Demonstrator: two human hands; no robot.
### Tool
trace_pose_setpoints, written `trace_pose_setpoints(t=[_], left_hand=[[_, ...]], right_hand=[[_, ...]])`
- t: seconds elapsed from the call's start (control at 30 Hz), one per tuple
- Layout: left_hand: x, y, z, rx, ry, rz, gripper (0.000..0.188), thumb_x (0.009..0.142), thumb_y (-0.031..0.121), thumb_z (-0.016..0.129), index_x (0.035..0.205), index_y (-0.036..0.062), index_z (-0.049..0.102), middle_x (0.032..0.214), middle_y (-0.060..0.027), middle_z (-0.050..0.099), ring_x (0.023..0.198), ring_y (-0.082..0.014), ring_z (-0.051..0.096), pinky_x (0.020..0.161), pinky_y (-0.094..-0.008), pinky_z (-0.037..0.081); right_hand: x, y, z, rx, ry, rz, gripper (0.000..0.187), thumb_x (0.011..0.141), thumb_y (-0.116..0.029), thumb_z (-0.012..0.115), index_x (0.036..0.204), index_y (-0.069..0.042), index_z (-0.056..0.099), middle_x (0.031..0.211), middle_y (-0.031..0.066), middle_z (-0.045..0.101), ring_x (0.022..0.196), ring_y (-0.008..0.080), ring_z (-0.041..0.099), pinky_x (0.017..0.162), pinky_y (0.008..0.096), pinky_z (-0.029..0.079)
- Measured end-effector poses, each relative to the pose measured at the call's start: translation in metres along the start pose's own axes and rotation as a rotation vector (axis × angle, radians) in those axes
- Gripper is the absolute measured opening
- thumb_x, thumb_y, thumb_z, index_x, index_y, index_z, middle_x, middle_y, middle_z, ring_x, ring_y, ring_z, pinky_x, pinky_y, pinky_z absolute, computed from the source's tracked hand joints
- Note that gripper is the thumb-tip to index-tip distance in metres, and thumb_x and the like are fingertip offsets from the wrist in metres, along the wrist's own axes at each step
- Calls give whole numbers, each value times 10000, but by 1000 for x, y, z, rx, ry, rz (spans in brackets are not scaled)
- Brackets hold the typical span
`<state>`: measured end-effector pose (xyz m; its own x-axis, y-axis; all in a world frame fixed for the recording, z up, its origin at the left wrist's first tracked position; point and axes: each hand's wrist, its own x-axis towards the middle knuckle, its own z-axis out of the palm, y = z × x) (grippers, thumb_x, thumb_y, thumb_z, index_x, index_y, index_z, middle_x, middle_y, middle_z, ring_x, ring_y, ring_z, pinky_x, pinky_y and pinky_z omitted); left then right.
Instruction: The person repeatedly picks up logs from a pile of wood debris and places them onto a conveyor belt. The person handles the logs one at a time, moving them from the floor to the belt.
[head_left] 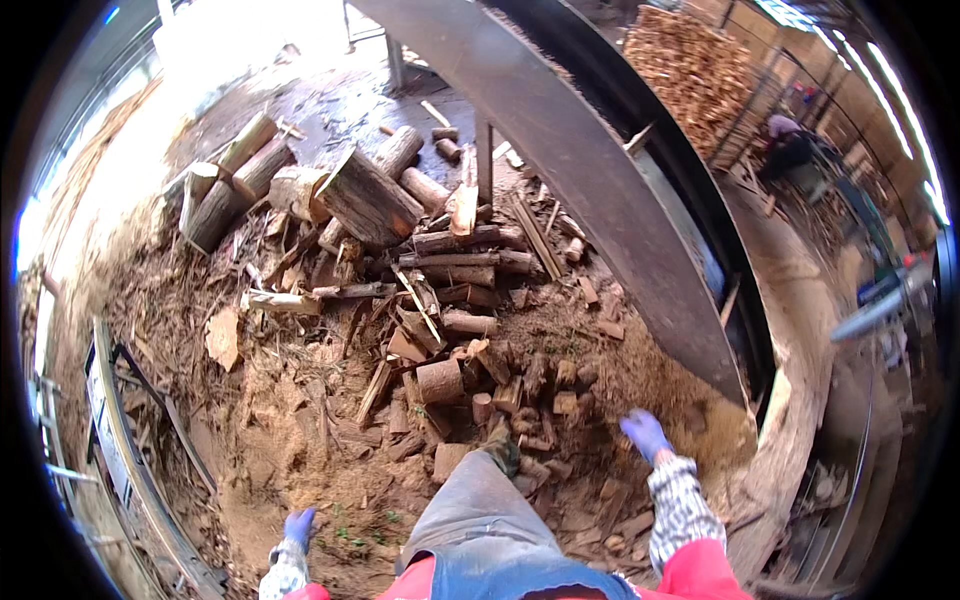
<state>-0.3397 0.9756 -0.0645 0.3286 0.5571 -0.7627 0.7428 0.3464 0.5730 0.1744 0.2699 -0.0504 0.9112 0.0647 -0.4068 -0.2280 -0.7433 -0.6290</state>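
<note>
My left hand (298, 526), in a blue-purple glove, hangs low at the left over bark and sawdust. A fingertip stands out from it, and I see nothing held. My right hand (646, 434), gloved alike, reaches out at the right above the sawdust with its fingers apart and nothing in them. Nearest to it are small chunks of firewood (565, 402). In front of my legs lies a heap of split and short wood, with a cut log piece (440, 381) in it. A large thick log (368, 198) leans on the heap's far side.
A long dark metal conveyor chute (600, 150) slopes down on the right, near my right hand. More logs (235, 190) lie at the far left. A metal frame (135, 430) stands at left. At the far right, a person (785, 145) bends near a large firewood pile (685, 75).
</note>
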Motion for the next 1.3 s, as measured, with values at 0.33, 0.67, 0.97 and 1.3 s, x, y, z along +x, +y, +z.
trace_pose_setpoints(t=[0.33, 0.67, 0.97, 1.3], left_hand=[[-76, -34, 178, -51, -282, -661, 332, 913, 291, 693, 1140, 61, 616, 895, -107, 714, 691, -253, 683, 576, -386, 543], [-23, 213, 349, -321, 261, -314, 296, 938, 377, 650, 1118, 142, 626, 887, -37, 708, 681, -143, 650, 547, -293, 466], [92, 297, 605, -607, 220, -131, 253, 915, 212, 725, 1063, 11, 682, 930, -52, 679, 812, -123, 615, 741, -264, 492], [360, 421, 775, -56, 29, -102, 517, 848, 398, 724, 1118, -38, 663, 1056, -150, 698, 988, -204, 652, 897, -342, 507]], right_hand=[[238, -194, 39, -47, -283, -191, 726, 845, -361, 774, 1398, 24, 507, 1368, 239, 590, 1227, 335, 610, 1056, 393, 471], [429, -99, -21, -660, -571, 168, 711, 781, -524, 748, 1232, 18, 663, 1241, 230, 670, 1177, 369, 635, 986, 408, 504], [609, -165, 42, -271, -752, 50, 820, 778, -405, 798, 1405, 33, 504, 1415, 247, 552, 1316, 327, 544, 1071, 377, 449], [734, -224, 186, -593, -769, -330, 978, 768, -409, 831, 1495, 39, 354, 1484, 279, 446, 1382, 393, 442, 1159, 421, 369]])
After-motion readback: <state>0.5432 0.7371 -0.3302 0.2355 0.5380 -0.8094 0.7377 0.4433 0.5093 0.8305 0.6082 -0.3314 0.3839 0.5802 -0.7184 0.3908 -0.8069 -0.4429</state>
